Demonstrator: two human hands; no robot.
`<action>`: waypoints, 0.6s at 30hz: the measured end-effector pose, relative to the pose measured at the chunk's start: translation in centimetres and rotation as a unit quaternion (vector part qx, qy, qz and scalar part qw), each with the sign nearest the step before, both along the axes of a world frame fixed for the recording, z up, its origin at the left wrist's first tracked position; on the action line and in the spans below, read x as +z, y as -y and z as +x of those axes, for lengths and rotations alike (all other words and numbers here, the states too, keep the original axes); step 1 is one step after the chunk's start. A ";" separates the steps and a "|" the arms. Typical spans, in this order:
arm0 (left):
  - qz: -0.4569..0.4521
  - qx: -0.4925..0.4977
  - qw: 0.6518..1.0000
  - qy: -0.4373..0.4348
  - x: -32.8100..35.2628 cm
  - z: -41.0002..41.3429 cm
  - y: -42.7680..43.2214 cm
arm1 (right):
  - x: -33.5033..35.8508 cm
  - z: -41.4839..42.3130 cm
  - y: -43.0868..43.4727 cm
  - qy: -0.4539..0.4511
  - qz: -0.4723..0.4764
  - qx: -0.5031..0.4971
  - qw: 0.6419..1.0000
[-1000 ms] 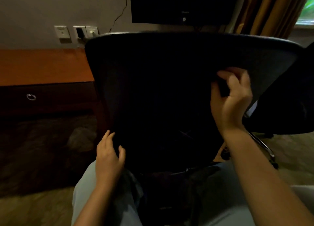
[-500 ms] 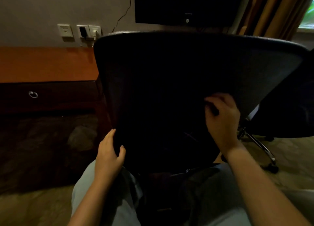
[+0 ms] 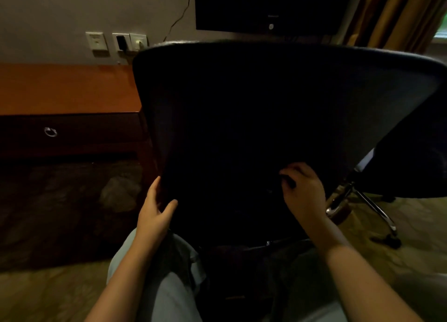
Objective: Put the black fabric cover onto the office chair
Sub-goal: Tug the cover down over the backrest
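Black fabric cover: judged soft, light and stretchy; best held at its lower hem. Left hand grips the side edge; right hand pinches fabric.

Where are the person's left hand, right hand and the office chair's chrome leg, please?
left hand (image 3: 153,212), head view, back of the hand.
right hand (image 3: 303,193), head view, back of the hand.
office chair (image 3: 377,211), head view, chrome base leg.
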State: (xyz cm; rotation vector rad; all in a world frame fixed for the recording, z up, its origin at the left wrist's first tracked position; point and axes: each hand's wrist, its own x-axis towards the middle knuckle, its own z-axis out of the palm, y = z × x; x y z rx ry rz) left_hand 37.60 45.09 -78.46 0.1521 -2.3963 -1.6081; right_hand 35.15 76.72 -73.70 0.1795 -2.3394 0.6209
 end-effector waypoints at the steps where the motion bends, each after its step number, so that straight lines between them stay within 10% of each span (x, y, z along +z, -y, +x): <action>1: 0.013 -0.001 1.000 0.004 0.0 0.1 0.0 | 1.2 0.1 0.2 -0.021 -0.002 -0.001 1.000; 9: 0.016 -0.003 1.000 0.012 -0.2 0.2 1.0 | 13.4 1.3 2.4 -0.263 -0.083 0.032 0.961; 18: 0.043 -0.046 0.998 -0.006 -0.1 0.8 0.7 | 0.6 -0.8 2.4 -0.039 0.008 0.030 0.999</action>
